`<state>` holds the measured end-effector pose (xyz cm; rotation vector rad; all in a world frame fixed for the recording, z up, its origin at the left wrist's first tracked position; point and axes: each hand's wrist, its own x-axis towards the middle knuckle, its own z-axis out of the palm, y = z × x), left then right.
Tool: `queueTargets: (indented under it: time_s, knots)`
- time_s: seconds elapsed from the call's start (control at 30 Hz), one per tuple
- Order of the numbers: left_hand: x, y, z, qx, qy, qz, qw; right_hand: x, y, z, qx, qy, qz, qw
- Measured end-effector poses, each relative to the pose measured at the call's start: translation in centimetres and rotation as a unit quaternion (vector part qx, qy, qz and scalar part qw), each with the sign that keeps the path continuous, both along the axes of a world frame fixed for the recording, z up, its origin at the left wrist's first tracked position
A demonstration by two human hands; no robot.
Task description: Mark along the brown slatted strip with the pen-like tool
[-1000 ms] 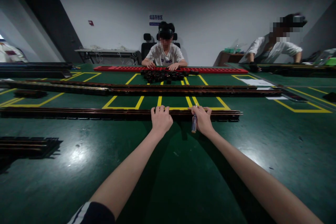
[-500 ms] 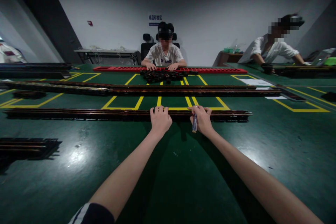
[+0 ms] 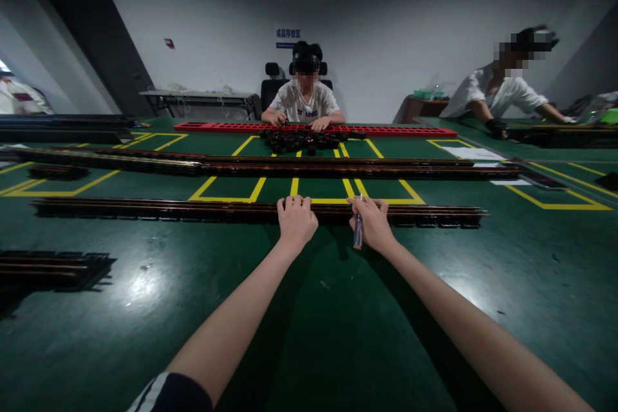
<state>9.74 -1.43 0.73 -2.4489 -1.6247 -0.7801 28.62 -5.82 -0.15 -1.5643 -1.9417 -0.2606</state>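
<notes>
A long, dark, rail-like strip (image 3: 159,209) with thin coppery lines lies across the table in front of me. My left hand (image 3: 296,222) is closed over the strip near its middle, fingers curled over the far edge. To the right, my right hand (image 3: 373,224) grips a slim pen-like tool (image 3: 358,232), its lower end pointing toward me. Fingers of that hand also rest on the strip. The tool's exact kind is hard to make out.
Beyond lie more long dark strips (image 3: 270,167), a heap of small black parts (image 3: 299,140) and a red slotted rail (image 3: 203,127). Another strip bundle (image 3: 53,270) sits at near left. A co-worker (image 3: 304,100) sits opposite; another person (image 3: 502,93) leans at far right.
The near strip has slid to the right beneath my hands, while both hands stay almost in place. The co-worker opposite has lifted one hand slightly.
</notes>
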Motion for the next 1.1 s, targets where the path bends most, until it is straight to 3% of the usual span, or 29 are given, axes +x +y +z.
queueTargets:
  time_s: [0.3, 0.53, 0.97, 1.1]
  knots:
    - [0.0, -0.1, 0.2, -0.014, 0.003, -0.001, 1.000, 0.7, 0.4, -0.5, 0.011, -0.030, -0.059, 0.998]
    - [-0.1, -0.1, 0.2, -0.012, -0.001, -0.006, 1.000, 0.3, -0.2, 0.1, 0.013, -0.040, -0.015, 0.999]
    - [-0.2, -0.2, 0.7, -0.033, -0.013, 0.007, 0.999, -0.3, 0.0, 0.2, -0.004, -0.029, -0.097, 0.995]
    - [-0.2, -0.2, 0.7, -0.028, -0.005, 0.011, 1.000, 0.2, -0.2, 0.2, 0.003, -0.010, -0.068, 0.998]
